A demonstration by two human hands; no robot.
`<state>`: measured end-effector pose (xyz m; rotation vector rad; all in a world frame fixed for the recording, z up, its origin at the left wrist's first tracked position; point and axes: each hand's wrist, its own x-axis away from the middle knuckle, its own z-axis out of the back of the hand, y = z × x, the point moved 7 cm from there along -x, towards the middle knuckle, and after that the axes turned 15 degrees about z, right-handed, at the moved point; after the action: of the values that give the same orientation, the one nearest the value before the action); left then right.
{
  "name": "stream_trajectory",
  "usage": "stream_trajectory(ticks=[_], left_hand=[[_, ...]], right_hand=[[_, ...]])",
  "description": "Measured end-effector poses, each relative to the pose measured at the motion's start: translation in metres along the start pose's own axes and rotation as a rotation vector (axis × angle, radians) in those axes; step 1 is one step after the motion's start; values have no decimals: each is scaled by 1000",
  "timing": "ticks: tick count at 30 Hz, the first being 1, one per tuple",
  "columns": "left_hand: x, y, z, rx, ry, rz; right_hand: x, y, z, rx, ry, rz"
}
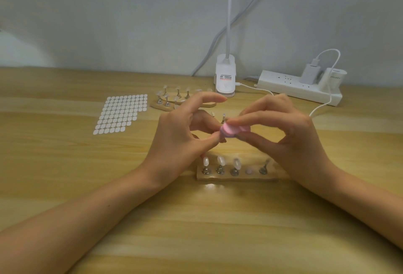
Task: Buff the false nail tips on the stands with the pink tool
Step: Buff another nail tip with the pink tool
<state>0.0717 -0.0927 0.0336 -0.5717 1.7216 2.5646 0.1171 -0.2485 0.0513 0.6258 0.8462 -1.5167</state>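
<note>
My right hand (281, 134) pinches the pink buffing tool (231, 131) between thumb and fingers, above the table's middle. My left hand (185, 134) pinches a small metal nail stand (223, 119) by its foot, and the pink tool lies against its tip; the nail tip itself is hidden. Below my hands a wooden base (237, 175) carries several metal stands; three at its left hold whitish nail tips (220, 161), one slot is bare. A second wooden base (162, 106) with more stands and tips sits farther back.
A sheet of white adhesive dots (121, 113) lies at the back left. A white clip lamp (225, 77) stands at the table's far edge, and a white power strip (298, 87) with plugs and cables lies at the back right.
</note>
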Motion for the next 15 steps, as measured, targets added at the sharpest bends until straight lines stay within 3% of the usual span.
stream_trajectory(ticks=[2,5,9,12,15], left_hand=[[0,-1,1,15,2,16],[1,2,1,-14,11,-1],[0,0,0,36,-10,19],[2,3,0,12,-11,1],[1,1,0,30,-15,20]], right_hand=[[0,3,2,-7,20,-41],[-1,-4,-2,9,-15,40],[0,4,3,19,17,-41],[0,-1,-2,3,-15,22],[0,6,3,8,16,-49]])
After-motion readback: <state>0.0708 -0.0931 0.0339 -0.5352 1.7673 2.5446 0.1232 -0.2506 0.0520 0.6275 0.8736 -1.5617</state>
